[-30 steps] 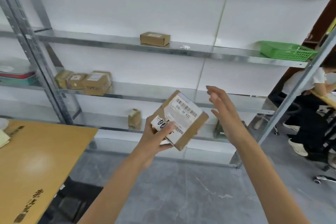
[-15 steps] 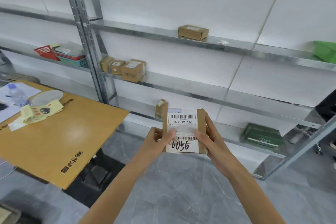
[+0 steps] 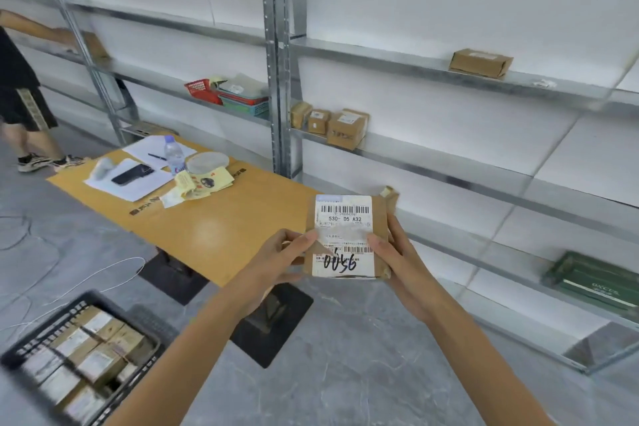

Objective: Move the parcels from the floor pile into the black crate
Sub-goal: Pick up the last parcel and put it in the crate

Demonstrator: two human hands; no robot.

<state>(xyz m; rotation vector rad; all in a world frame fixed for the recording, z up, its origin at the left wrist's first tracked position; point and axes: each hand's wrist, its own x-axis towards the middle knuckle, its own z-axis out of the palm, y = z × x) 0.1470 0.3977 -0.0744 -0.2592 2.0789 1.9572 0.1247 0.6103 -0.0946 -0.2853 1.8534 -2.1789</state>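
Observation:
I hold a small brown cardboard parcel (image 3: 345, 235) upright in front of me, its white label with barcodes and a handwritten "0056" facing me. My left hand (image 3: 280, 259) grips its left edge with the thumb on the label. My right hand (image 3: 394, 252) grips its right edge. The black crate (image 3: 20, 353) sits on the floor at the lower left, holding several labelled brown parcels. The floor pile is out of view.
A low wooden table (image 3: 214, 228) with papers, a phone and a water bottle (image 3: 173, 156) stands ahead on the left. Metal shelving (image 3: 432, 162) with a few boxes runs along the wall. Another person (image 3: 20, 93) stands at far left. Cables (image 3: 86, 280) lie on the floor.
My view has swung left, bringing the table and black crate into sight. My right hand joined the left on the parcel, which turned upright with its label toward me.

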